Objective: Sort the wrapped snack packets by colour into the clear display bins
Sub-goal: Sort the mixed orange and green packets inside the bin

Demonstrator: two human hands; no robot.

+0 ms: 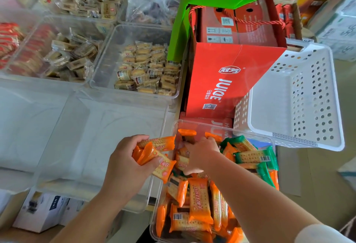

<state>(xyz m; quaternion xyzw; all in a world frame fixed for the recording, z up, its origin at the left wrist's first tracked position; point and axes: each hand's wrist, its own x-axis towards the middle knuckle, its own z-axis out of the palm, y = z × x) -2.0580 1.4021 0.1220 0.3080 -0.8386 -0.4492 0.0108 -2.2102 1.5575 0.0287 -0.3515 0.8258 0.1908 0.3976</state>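
From the mixed bin [227,125] nearest me, my left hand [129,158] bunches orange cracker packets [158,146] to carry together, while my right hand [200,156] digs for more, its fingers hidden.

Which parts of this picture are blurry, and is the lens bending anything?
Head view: the red packets far left are smeared; the orange packets in the left hand and the juice box are sharp; the rim of the white basket looks bowed.

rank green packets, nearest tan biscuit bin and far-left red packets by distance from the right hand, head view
1. Green packets, just right of the right hand.
2. Tan biscuit bin, ahead and left.
3. Red packets, far left.
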